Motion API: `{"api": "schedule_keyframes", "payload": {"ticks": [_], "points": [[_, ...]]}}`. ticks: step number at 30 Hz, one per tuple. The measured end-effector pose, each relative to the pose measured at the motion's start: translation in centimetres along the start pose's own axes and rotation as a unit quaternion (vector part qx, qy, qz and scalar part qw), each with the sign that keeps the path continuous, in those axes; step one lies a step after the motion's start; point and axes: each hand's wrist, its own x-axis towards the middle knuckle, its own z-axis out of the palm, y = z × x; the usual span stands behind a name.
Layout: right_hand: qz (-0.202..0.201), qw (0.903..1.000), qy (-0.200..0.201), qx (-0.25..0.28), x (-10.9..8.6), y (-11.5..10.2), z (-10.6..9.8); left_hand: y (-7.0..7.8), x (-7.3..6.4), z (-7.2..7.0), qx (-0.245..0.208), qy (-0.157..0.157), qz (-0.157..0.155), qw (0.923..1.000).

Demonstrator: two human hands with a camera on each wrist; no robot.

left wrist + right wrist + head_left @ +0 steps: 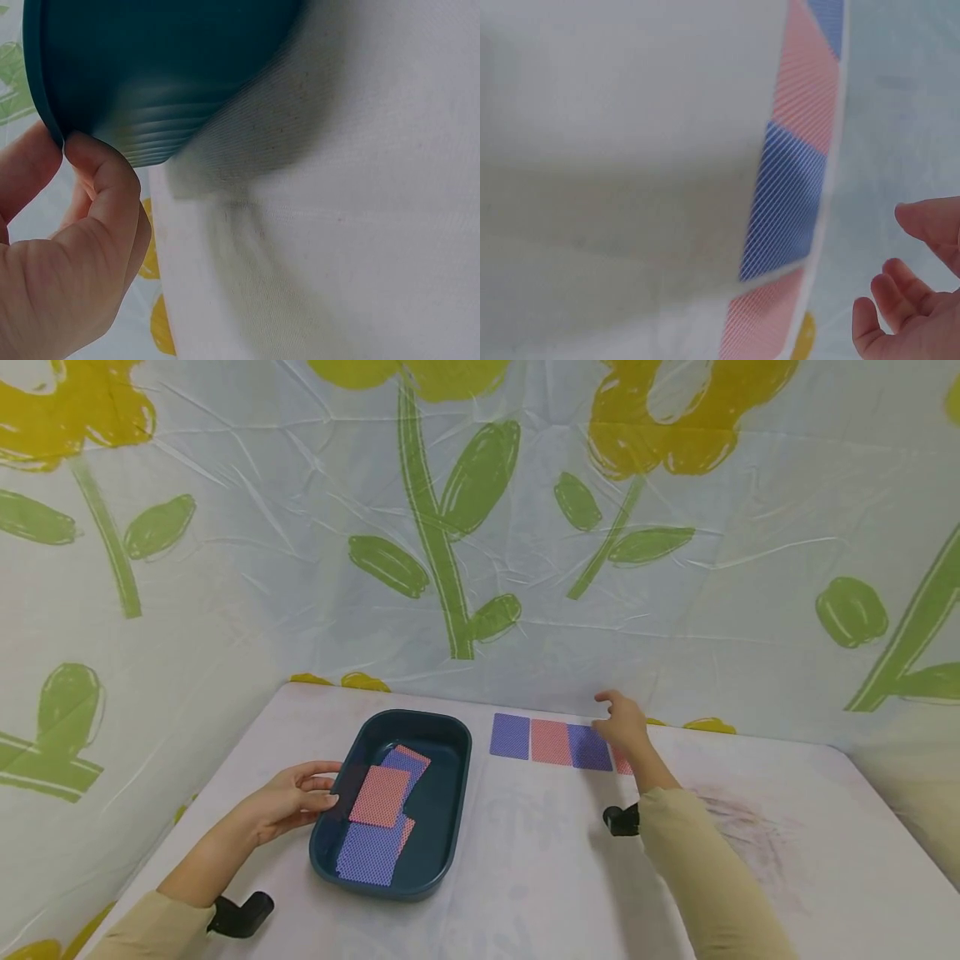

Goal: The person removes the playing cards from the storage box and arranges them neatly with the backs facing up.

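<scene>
My left hand [288,800] pinches the rim of a dark teal plastic tray [442,777] between thumb and fingers, at its left side. In the left wrist view the thumb and a bent finger meet on that rim [46,112]. Several playing cards lie inside the tray, with a red-patterned card [380,796] over blue-patterned cards [369,853]. At the table's far edge my right hand [626,727] hovers above a row of face-down cards, holding nothing, fingers loosely bent and apart. The row runs blue card [510,736], red card [550,742], blue card [590,747], then a red card [765,319] partly hidden by the hand.
A white cloth-covered table [525,877] carries the tray and cards. Behind it hangs a white sheet [300,568] printed with yellow flowers and green stems. Black wrist-worn devices show at the left wrist [242,916] and the right wrist [621,821].
</scene>
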Motion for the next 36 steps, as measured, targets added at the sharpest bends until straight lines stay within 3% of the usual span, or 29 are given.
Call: {"api": "schedule_keyframes", "payload": {"ticks": [5,16,21,36], "points": [[0.007,0.9973,-0.041,0.060,0.4,-2.7,0.6,-0.2,0.1,-0.1,-0.001,0.002,0.000,1.0000],[-0.018,0.9887,-0.102,0.109,0.4,-7.4,2.6,-0.4,0.1,-0.1,0.007,0.006,-0.002,1.0000],[-0.019,0.9833,-0.116,0.139,0.3,-9.5,3.8,-0.3,0.1,0.0,0.009,0.008,-0.002,0.9999],[-0.036,0.9788,-0.128,0.156,0.1,-14.1,7.0,-0.2,0.0,0.0,0.004,0.007,-0.003,1.0000]]}}
